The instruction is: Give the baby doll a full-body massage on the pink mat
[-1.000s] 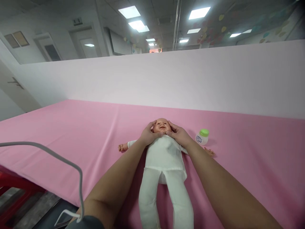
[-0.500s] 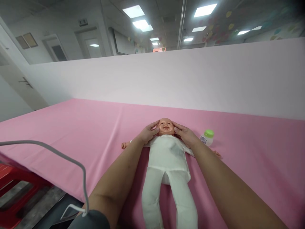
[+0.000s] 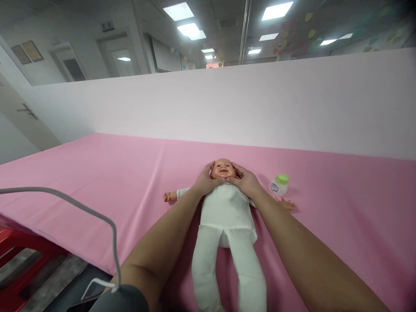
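Observation:
A baby doll (image 3: 227, 208) in a white top and white trousers lies on its back, head pointing away from me. My left hand (image 3: 206, 180) cups the left side of its head, fingers along the side and thumb laid under the chin. On the other side my right hand (image 3: 246, 178) mirrors this, its thumb also at the chin and nearly meeting the left one. Both forearms pass over the doll's spread arms and hide parts of them. The doll's small hands stick out on either side.
Pink cloth (image 3: 130, 173) covers the table. A small jar (image 3: 278, 185) with a green lid stands right of the doll. A grey cable (image 3: 81, 210) loops at the left, and a red plastic stool (image 3: 29, 255) is below the table edge. Behind is a white wall (image 3: 227, 104).
Both thumbs have slid from the doll's cheeks down and inward to its chin. The fingers stay at the sides of the head. The view has shifted slightly.

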A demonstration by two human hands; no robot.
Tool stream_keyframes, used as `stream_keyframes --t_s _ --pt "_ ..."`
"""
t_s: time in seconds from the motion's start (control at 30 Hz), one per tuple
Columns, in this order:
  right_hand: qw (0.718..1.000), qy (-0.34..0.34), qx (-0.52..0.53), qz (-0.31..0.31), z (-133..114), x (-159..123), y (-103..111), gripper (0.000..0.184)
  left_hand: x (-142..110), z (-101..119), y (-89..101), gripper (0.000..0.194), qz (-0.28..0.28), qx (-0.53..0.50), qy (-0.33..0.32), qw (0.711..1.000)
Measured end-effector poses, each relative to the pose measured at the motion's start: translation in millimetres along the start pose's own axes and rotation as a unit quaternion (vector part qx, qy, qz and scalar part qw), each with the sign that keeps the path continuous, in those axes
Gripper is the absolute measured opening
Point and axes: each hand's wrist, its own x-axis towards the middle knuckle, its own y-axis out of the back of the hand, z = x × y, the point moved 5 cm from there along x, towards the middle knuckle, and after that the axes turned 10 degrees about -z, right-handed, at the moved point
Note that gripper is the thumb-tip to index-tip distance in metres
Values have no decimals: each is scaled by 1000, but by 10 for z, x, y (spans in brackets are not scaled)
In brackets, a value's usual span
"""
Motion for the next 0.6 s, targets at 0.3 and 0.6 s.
stream_keyframes --t_s 0.3,0.6 --pt "1000 8 -8 0 -7 1 1 93 17 -35 2 116 4 -20 9 1000" --pt "1000 -6 15 -25 -96 -64 25 87 14 -89 36 111 -3 -126 29 992"
